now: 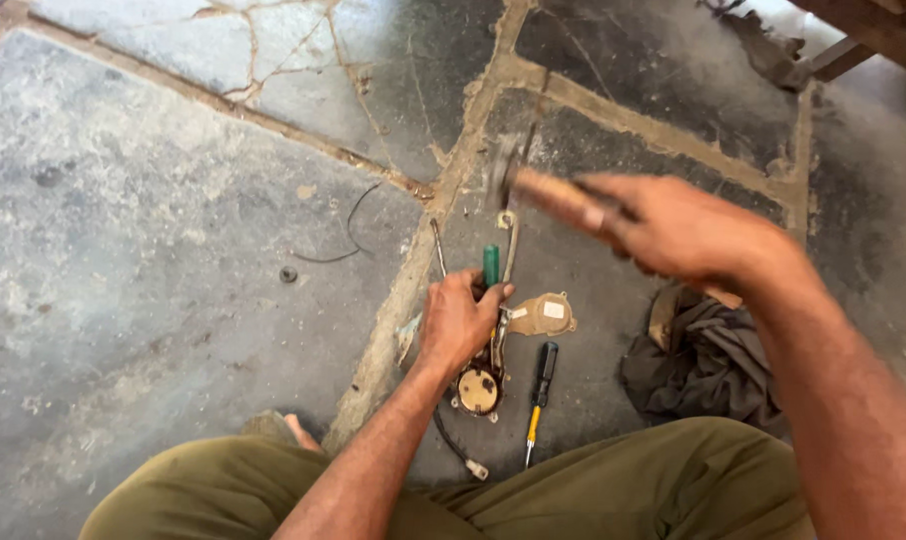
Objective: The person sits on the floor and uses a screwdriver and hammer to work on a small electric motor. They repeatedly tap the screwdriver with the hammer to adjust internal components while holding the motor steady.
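Stone floor (153,250) carries everything. Left hand (458,320) sits mid-frame, wrapped round a chisel handle (490,265) that stands up out of its fist. Round metal part (478,390) lies just below that hand, touching it; a cable w/ connector (460,452) runs down from the part toward the knees. Flat gasket plate (541,315) just right of the left hand. Screwdriver (540,395) lies right of the round part, below the plate. Cloth rag (703,365) further right, under the right forearm. Right hand (673,230) is above and right of the left hand, holding a hammer (533,190) whose head is over the chisel. Loose wire (348,235) and small washer (288,274) lie left, well apart.
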